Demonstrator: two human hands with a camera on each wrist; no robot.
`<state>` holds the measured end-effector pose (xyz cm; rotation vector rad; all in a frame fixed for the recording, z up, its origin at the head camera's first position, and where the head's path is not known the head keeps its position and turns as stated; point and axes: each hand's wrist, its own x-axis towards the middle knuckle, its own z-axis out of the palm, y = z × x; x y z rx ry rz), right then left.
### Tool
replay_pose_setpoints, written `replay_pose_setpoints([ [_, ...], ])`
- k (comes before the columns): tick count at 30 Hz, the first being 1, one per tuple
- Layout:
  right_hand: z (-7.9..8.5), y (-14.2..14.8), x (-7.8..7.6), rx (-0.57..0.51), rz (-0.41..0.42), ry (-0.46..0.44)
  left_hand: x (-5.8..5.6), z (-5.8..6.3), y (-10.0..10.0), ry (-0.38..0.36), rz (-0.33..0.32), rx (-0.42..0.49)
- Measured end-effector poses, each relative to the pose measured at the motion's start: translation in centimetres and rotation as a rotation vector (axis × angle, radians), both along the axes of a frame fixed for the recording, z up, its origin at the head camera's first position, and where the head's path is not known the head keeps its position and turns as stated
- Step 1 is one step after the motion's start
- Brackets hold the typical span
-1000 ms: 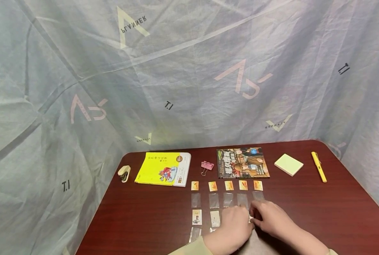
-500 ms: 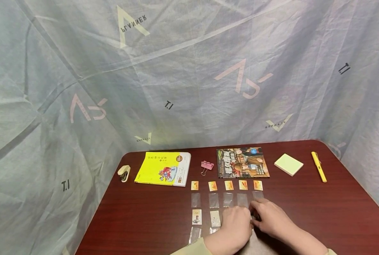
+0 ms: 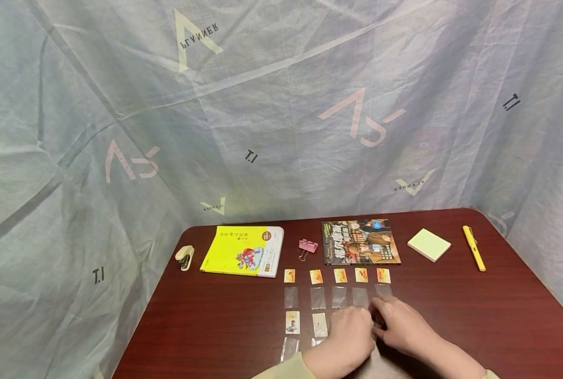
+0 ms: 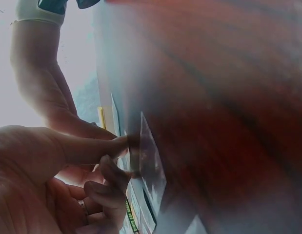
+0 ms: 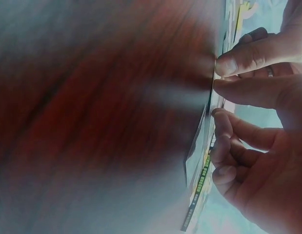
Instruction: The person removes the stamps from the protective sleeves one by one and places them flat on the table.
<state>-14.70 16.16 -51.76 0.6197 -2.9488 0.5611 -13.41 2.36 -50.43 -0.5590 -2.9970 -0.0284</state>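
Observation:
My left hand and right hand meet low over the near middle of the table, fingers bent inward. Between their fingertips is a small thin flat piece, mostly hidden by the fingers; its kind cannot be made out. In the right wrist view, both thumbs sit side by side close to the tabletop. A clear plastic sleeve lies beside the left fingertips in the left wrist view. Left of the left hand are a pale picture card and another picture card, with a clear sleeve below.
Beyond the hands run several clear sleeves and a row of orange cards. Farther back are a yellow book, pink binder clip, comic book, sticky notes and yellow pen. A small stapler stands far left.
A whitish bit seen between the fingertips a second ago is now mostly covered. Both hands have shifted only slightly; the cards and sleeves around them stay put.

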Motion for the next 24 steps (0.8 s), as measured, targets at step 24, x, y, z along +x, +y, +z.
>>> replay_pose_setpoints([
  [24,1.3,3.1,-1.2,-0.724,0.357,-0.597,-1.2,0.8,-3.1,-0.317,-0.081,0.479],
])
